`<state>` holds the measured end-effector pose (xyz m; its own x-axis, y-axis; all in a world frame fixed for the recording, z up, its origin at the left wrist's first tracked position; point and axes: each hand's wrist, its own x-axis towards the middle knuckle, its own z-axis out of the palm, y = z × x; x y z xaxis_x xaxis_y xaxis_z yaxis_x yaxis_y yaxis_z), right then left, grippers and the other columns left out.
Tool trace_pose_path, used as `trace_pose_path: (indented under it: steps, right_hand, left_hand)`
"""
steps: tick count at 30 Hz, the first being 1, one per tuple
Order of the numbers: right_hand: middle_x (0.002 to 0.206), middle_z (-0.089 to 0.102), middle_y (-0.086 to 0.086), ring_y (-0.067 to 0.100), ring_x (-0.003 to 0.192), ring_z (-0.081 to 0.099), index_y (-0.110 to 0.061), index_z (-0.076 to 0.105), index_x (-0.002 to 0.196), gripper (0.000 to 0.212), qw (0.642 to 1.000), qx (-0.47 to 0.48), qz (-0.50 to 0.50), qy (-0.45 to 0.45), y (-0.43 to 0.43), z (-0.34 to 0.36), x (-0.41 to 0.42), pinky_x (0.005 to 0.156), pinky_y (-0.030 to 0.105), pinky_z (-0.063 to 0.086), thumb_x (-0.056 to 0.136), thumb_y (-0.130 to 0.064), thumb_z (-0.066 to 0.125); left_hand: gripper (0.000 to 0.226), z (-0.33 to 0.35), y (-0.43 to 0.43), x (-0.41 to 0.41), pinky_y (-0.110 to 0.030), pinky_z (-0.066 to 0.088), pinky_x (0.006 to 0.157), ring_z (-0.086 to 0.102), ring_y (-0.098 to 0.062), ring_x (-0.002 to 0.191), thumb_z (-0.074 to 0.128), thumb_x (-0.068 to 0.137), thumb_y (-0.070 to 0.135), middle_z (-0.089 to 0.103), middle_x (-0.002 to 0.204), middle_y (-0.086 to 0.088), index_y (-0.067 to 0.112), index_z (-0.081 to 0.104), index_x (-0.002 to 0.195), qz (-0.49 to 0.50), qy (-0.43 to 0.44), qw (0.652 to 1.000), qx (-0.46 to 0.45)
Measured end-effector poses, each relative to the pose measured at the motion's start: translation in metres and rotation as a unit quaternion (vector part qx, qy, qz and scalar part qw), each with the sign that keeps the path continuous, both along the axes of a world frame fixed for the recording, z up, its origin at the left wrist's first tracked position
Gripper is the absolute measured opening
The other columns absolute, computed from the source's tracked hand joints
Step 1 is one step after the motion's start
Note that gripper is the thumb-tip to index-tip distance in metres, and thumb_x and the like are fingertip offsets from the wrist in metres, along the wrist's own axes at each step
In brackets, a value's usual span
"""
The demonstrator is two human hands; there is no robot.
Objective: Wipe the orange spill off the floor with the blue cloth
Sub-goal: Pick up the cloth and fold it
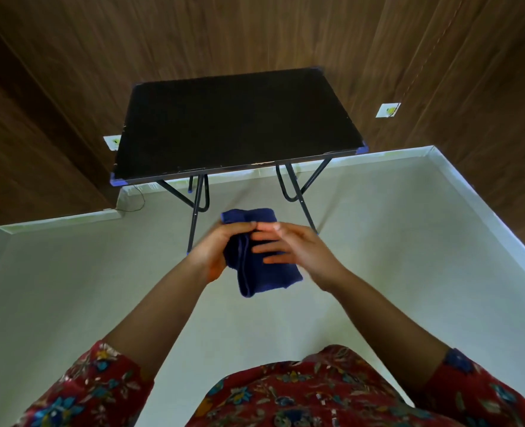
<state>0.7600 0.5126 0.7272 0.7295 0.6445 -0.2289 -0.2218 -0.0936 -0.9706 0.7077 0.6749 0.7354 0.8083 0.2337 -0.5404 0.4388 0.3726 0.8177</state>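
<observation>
Above pale floor [70,288], both hands [255,251] holding folded blue cloth [264,275]

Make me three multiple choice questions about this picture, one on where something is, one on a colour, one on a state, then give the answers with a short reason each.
1. Where is the blue cloth?
A. On the table
B. Held in front of the person, above the floor
C. Lying flat on the floor

2. What colour is the table top?
A. Black
B. White
C. Red

3. How does the left hand stand?
A. Hanging idle
B. Flat on the table
C. Grips the cloth

Answers: 1 B, both hands have it, with the right hand laid over it with straight fingers. 2 A, the top is plain black with blue corners. 3 C, its fingers curl round the cloth's upper edge.
</observation>
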Motion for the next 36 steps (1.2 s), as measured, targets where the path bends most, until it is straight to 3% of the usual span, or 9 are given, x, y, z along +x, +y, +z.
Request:
trace_pose_path:
  steps: [4,7,9,12,16,19,23,29,36]
  right_hand:
    - [0.111,0.07,-0.001,0.021,0.106,0.066,-0.022,0.062,0.122,0.029,0.981,-0.061,-0.183,0.017,-0.017,-0.025,0.033,0.092,0.034,0.053,0.102,-0.032,0.045]
    - [0.127,0.065,0.002,0.021,0.117,0.06,-0.022,0.058,0.129,0.054,0.971,-0.084,-0.075,0.209,-0.008,-0.047,0.04,0.103,0.042,0.043,0.095,-0.06,0.042]
    - [0.114,0.071,0.0,0.021,0.107,0.066,-0.025,0.067,0.115,0.05,0.959,-0.054,-0.031,0.278,0.001,-0.043,0.038,0.091,0.041,0.05,0.093,-0.061,0.043]
    - [0.112,0.072,-0.002,0.018,0.103,0.068,-0.024,0.065,0.117,0.031,0.971,-0.012,-0.069,0.231,0.013,-0.034,0.062,0.084,0.037,0.053,0.095,-0.042,0.053]
    - [0.116,0.066,-0.004,0.016,0.101,0.065,-0.03,0.058,0.106,0.011,0.99,-0.094,-0.072,0.081,0.028,-0.026,0.102,0.085,0.034,0.053,0.095,-0.033,0.058]
    - [0.107,0.064,-0.012,0.013,0.098,0.063,-0.036,0.056,0.1,0.004,0.991,-0.093,-0.072,0.061,0.051,-0.026,0.135,0.079,0.033,0.053,0.097,-0.035,0.054]
    - [0.118,0.064,-0.009,0.016,0.104,0.063,-0.036,0.056,0.115,0.017,0.989,-0.044,-0.106,0.089,0.084,-0.032,0.19,0.082,0.037,0.054,0.098,-0.033,0.053]
    - [0.13,0.055,-0.007,0.02,0.115,0.056,-0.037,0.043,0.138,0.04,0.992,-0.078,-0.061,0.073,0.126,-0.044,0.264,0.1,0.046,0.047,0.101,-0.022,0.048]
    - [0.122,0.055,-0.006,0.017,0.102,0.058,-0.03,0.047,0.133,0.041,0.987,-0.083,-0.036,0.132,0.177,-0.053,0.341,0.08,0.035,0.052,0.098,-0.009,0.05]
  left_hand:
    - [0.01,-0.004,0.012,0.004,-0.037,0.049,0.075,0.062,-0.022,0.086,0.055,0.091,0.015,0.068,0.092,-0.005,0.017,0.062,0.096,0.083,0.026,0.996,-0.03]
    - [0.014,-0.002,0.019,0.009,-0.034,0.048,0.07,0.062,-0.021,0.078,0.05,0.091,0.019,0.07,0.083,-0.003,0.018,0.063,0.096,0.074,0.008,0.995,-0.069]
    - [0.018,-0.001,0.025,0.013,-0.034,0.047,0.072,0.062,-0.021,0.077,0.046,0.092,0.021,0.069,0.083,-0.004,0.017,0.063,0.097,0.066,-0.005,0.993,-0.095]
    - [0.021,-0.005,0.042,0.028,-0.036,0.045,0.073,0.061,-0.022,0.082,0.042,0.096,0.025,0.069,0.087,-0.003,0.019,0.062,0.1,0.083,0.001,0.995,-0.06]
    - [0.029,-0.027,0.059,0.056,-0.039,0.047,0.078,0.057,-0.022,0.082,0.032,0.102,0.038,0.064,0.093,-0.003,0.027,0.057,0.094,0.037,0.096,0.988,0.117]
    - [0.031,-0.039,0.076,0.087,-0.039,0.048,0.083,0.061,-0.016,0.091,0.038,0.098,0.053,0.067,0.096,0.006,0.031,0.061,0.102,0.031,0.098,0.994,0.042]
    - [0.028,-0.045,0.104,0.125,-0.035,0.051,0.081,0.066,-0.019,0.106,0.059,0.093,0.032,0.07,0.118,0.002,0.024,0.061,0.119,0.081,-0.004,0.996,-0.038]
    - [0.034,-0.05,0.134,0.183,-0.03,0.054,0.066,0.064,-0.011,0.098,0.055,0.097,0.02,0.065,0.116,0.007,0.027,0.048,0.129,0.1,0.01,0.988,0.122]
    - [0.031,-0.061,0.183,0.257,-0.03,0.052,0.066,0.06,-0.01,0.093,0.053,0.098,0.019,0.06,0.117,0.005,0.031,0.05,0.127,0.147,0.045,0.981,0.122]
